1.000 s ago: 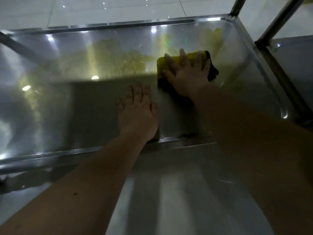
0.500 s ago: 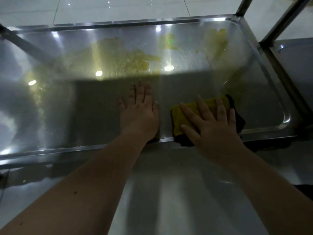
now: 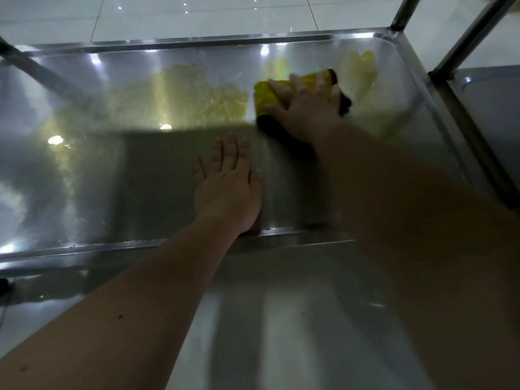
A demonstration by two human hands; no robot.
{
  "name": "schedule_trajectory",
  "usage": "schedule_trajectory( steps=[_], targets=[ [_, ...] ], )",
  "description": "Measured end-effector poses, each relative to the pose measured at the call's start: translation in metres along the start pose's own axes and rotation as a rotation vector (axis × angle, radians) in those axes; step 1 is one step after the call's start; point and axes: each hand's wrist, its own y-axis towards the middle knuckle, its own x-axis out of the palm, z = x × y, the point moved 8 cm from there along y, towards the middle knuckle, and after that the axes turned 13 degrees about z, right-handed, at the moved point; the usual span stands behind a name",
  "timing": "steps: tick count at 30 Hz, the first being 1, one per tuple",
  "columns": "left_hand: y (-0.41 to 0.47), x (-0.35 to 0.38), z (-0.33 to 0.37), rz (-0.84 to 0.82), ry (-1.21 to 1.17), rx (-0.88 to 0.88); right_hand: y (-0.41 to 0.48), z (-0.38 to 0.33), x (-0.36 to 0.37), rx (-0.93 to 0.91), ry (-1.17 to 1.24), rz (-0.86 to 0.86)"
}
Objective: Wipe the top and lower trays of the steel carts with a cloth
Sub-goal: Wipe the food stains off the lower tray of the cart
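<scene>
A steel cart tray [image 3: 84, 170] fills the head view, shiny, with yellowish smears across its far half. A folded yellow cloth with a dark underside [image 3: 263, 98] lies in the far right part of the tray. My right hand [image 3: 306, 108] presses flat on the cloth with fingers spread and straight. My left hand [image 3: 229, 187] rests flat on the tray near its front rim, fingers straight, holding nothing.
Upright steel posts [image 3: 405, 12] rise at the tray's far right corner. A second steel tray [image 3: 495, 114] sits to the right. The front rim [image 3: 112, 246] runs across the middle; below it lies more steel surface [image 3: 281, 319]. White floor tiles [image 3: 197, 18] lie beyond.
My right hand has slid the cloth from the front rim back to the far right part of the tray. My left hand has stayed in place.
</scene>
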Motion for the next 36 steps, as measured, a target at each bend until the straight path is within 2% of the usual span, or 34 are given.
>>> schedule_trajectory(
  steps=[5,7,9,11,15,17,20,22,25,27,28,30,33,36],
  targets=[
    [0.001,-0.001,0.007,0.0,-0.006,0.006,-0.013,0.145,-0.015,0.302,-0.078,0.008],
    [0.001,0.001,0.01,-0.002,0.002,0.011,-0.009,0.16,-0.007,0.364,-0.064,0.011],
    [0.002,0.002,0.011,-0.002,0.006,0.012,0.002,0.137,-0.001,0.381,-0.013,0.029],
    [0.003,0.003,0.012,0.005,0.009,0.009,0.008,0.083,0.0,0.284,-0.035,0.034],
    [0.001,0.001,0.005,0.031,0.048,-0.056,-0.003,-0.029,0.001,-0.046,0.027,0.012],
    [0.0,0.001,0.002,0.035,0.076,-0.075,-0.018,-0.036,0.003,-0.132,0.033,0.0],
    [-0.001,0.0,0.004,0.033,0.075,-0.053,-0.036,0.004,0.002,-0.198,0.022,0.01],
    [-0.001,0.0,0.006,0.031,0.062,-0.053,-0.04,0.063,-0.003,-0.127,-0.025,0.027],
    [0.0,-0.001,0.008,0.035,0.062,-0.057,-0.043,0.151,-0.017,0.234,-0.03,0.05],
    [0.001,-0.001,0.009,0.037,0.05,-0.053,-0.045,0.155,-0.016,0.444,0.002,0.056],
    [0.003,-0.002,0.009,0.037,0.036,-0.051,-0.045,0.139,-0.014,0.479,0.011,0.065],
    [0.005,-0.002,0.007,0.028,-0.001,-0.055,-0.045,0.081,-0.007,0.366,0.026,0.054],
    [0.007,-0.005,0.001,0.02,-0.05,-0.051,-0.074,-0.007,0.001,0.014,0.041,0.026],
    [0.008,-0.009,-0.008,-0.007,-0.074,0.023,-0.105,0.006,-0.002,-0.173,0.041,0.03]
  ],
)
